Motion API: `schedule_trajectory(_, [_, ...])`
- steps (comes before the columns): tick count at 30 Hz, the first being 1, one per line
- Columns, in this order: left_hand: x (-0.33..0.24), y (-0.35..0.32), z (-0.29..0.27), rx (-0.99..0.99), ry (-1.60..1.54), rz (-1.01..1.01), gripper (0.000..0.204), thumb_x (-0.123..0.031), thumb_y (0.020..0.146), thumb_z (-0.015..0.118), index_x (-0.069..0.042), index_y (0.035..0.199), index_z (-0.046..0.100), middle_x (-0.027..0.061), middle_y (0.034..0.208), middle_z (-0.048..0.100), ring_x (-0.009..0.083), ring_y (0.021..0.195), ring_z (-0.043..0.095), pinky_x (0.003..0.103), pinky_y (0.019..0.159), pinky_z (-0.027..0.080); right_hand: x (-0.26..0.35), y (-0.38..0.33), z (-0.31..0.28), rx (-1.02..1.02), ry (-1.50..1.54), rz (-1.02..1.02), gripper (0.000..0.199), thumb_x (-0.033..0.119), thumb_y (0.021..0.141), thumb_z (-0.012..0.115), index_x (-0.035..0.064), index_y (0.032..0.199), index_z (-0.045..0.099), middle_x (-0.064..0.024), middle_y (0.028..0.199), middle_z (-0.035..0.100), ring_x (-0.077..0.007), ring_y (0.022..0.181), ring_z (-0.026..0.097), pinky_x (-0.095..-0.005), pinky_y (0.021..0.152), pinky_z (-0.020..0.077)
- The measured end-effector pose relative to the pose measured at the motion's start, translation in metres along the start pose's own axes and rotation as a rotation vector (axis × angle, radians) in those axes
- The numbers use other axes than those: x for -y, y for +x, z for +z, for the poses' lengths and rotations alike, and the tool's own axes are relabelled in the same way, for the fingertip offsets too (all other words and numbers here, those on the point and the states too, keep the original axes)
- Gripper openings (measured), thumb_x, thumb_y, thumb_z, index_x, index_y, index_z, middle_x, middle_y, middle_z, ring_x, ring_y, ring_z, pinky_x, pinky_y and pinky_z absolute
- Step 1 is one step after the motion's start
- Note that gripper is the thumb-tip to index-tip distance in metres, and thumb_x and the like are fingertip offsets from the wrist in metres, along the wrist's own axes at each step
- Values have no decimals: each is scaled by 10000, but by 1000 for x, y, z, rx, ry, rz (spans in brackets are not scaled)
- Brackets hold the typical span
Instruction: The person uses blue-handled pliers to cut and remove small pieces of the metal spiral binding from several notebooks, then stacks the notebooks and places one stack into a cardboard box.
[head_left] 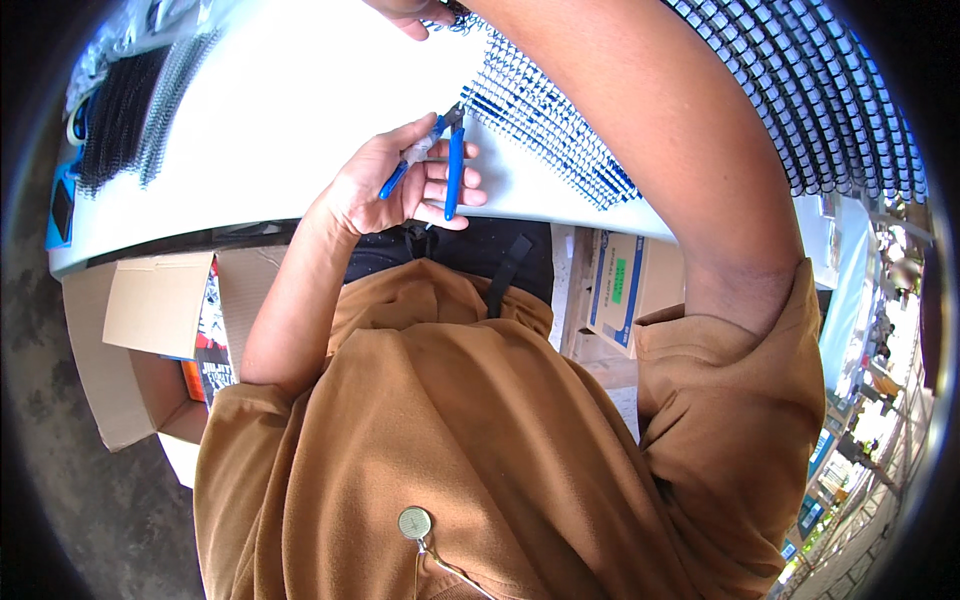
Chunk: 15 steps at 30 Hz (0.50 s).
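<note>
Side cutters point(455, 165) with blue handles lie across the palm of my left hand point(395, 175), jaws pointing away from me. Its thumb rests along one handle, and the fingers curl loosely behind the other. My right arm stretches up over the table, and my right hand point(405, 14) is partly cut off by the top edge. Its visible fingertips are bent close to a dark wire coil point(458, 14); what they grip is hidden. Rows of dark double-loop binding wire point(550, 125) lie beside the cutters and run under my right forearm.
A wide sheet of binding wire loops point(810, 90) spreads over the right of the white table point(250, 150). Black wire strips point(120, 125) and a blue device point(62, 205) sit at its left. Below stand an open cardboard box point(130, 360) and another carton point(640, 285).
</note>
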<state>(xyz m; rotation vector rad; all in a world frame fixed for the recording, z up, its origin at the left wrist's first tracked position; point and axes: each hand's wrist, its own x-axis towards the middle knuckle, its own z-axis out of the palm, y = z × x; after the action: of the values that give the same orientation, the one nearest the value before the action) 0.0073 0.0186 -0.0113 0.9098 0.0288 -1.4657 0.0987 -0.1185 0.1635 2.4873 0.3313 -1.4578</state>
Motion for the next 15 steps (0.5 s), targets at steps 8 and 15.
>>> schedule_trajectory(8, [-5,6,21,-609,1398,71,554,-448,975,259,23,1034,543,120,783,589,200,694,620,336,608,538,-1,2,-1,-8,3,-7,247,80,749,629,20,985,667,-107,975,672,-248,824,629,-399,731,481])
schedule_trajectory(15, [-14,-3,4,-173,303,-61,519,-412,977,271,44,1054,507,167,907,623,259,816,646,383,650,559,0,-2,-4,-22,3,-8,244,79,744,632,14,976,670,-107,967,674,-248,816,630,-398,726,482])
